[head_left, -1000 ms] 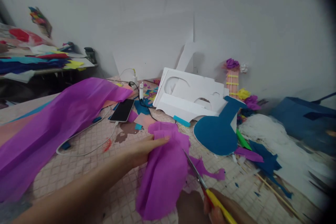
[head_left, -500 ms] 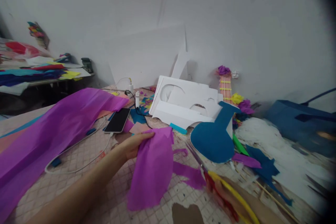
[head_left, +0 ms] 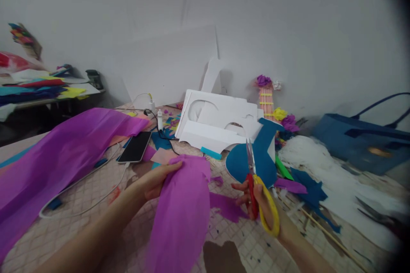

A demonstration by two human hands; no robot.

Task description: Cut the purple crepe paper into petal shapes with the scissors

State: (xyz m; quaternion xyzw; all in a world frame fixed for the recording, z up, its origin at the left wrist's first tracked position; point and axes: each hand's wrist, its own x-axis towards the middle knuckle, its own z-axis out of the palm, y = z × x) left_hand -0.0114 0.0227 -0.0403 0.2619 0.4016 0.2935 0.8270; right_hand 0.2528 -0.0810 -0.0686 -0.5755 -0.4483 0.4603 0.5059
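Note:
My left hand (head_left: 162, 179) pinches the top edge of a piece of purple tissue paper (head_left: 181, 217), which hangs down over the table. To its right, my right hand (head_left: 256, 200) holds scissors (head_left: 271, 215) with one red and one yellow handle. The blades point up and away, slightly parted, in front of a blue guitar-like cutout (head_left: 243, 162). Between the two hands lies a purple scrap (head_left: 226, 205) on the table. The scissors are apart from the tissue paper.
A long purple sheet (head_left: 73, 149) covers the left side, beside a phone (head_left: 135, 147) on a white cable. White cut card (head_left: 218, 119) leans at the back. On the right are white stuffing (head_left: 304, 155), a blue bag (head_left: 361, 140), a stick (head_left: 320, 230) and dark scissors (head_left: 379, 215).
My right hand has raised and turned the scissors so the blades point upward. The tissue paper in my left hand has swung lower. The view has shifted a little to the right.

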